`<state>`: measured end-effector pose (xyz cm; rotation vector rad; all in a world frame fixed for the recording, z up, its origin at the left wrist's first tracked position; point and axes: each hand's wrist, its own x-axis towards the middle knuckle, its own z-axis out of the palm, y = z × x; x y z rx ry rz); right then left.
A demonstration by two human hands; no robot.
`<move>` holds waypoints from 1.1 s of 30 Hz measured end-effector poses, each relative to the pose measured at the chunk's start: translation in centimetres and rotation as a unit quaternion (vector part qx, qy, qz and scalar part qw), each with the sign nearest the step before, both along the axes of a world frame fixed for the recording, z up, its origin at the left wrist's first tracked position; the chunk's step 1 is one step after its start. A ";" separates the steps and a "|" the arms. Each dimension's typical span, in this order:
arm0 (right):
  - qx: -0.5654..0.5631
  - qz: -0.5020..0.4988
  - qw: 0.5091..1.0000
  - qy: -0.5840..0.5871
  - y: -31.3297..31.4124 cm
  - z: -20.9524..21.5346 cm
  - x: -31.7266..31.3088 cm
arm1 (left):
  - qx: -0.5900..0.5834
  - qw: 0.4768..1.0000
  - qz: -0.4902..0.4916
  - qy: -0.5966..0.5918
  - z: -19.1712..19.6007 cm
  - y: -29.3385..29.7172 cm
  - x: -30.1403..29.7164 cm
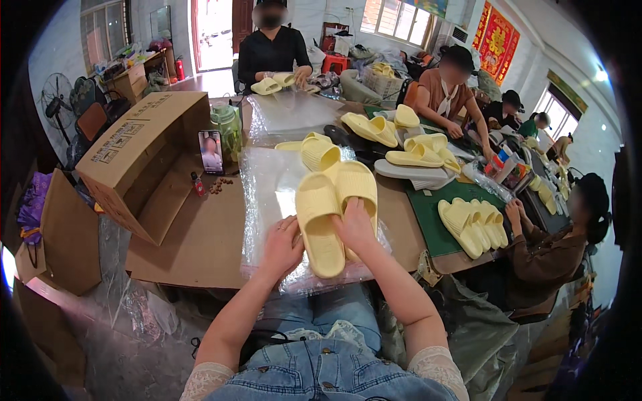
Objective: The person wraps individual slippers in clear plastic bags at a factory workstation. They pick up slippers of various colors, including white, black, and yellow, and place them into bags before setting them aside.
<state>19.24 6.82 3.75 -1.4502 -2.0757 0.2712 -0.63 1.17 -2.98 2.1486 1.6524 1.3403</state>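
A pair of pale yellow slippers (321, 250) is in front of me, the left one overlapping the right one. My right hand (356, 226) grips them, its fingertips tucked under the strap of the right slipper. Beside the left slipper's outer edge, my left hand (284, 242) rests on the clear plastic bags (264, 194), fingers extended; whether it presses on the slipper I cannot tell. Just beyond the pair, more yellow slippers (319, 152) lie on the bags.
At left, a cardboard box (144, 127) lies open on its side near a propped phone (211, 152) and a green jar (227, 127). Slippers (471, 227) line a green mat at right. Grey slippers (414, 175) lie beyond. Several co-workers sit around the table.
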 end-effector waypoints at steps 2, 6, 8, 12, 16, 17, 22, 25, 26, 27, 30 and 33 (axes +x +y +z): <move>-0.023 -0.029 0.994 -0.104 1.0 -0.8 -0.3 | 0.013 1.000 -0.002 0.001 -0.4 0.1 -0.1; -0.071 -0.081 0.978 -0.176 3.3 -1.8 -0.6 | 0.011 1.000 0.000 0.012 -0.5 0.0 -0.1; -0.069 -0.089 0.979 -0.169 3.9 -1.5 -0.8 | 0.008 1.000 0.005 0.012 -0.5 0.0 -0.1; -0.012 -0.122 0.987 -0.103 4.4 -2.8 -0.3 | -0.002 1.000 0.005 0.001 -0.1 -0.2 0.3; 0.033 -0.087 0.995 -0.041 4.6 -4.6 0.5 | -0.017 1.000 -0.001 -0.007 -0.5 0.2 0.4; 0.055 -0.087 0.994 -0.034 4.4 -4.9 0.8 | -0.021 1.000 0.002 -0.004 -0.5 0.0 0.4; 0.045 -0.131 0.990 0.024 0.9 -4.4 2.2 | -0.040 0.999 0.001 -0.011 -0.3 -0.2 -0.1; 0.022 -0.152 0.988 0.025 -0.8 -5.9 4.0 | -0.024 1.000 -0.001 0.009 -0.3 -0.2 0.2; 0.018 -0.156 0.988 0.010 -1.4 -6.5 4.2 | -0.015 1.000 -0.002 0.016 -0.5 -0.2 0.2; 0.016 -0.159 0.987 -0.002 -1.7 -6.6 4.0 | -0.012 1.000 -0.011 0.019 -0.7 0.1 0.1; -0.002 -0.166 0.986 -0.020 -1.8 -6.3 3.7 | -0.004 1.000 0.000 0.020 -1.3 0.4 -0.1; -0.009 -0.161 0.987 0.011 -1.4 -6.8 3.9 | 0.000 1.000 -0.008 0.028 -1.7 0.7 -0.4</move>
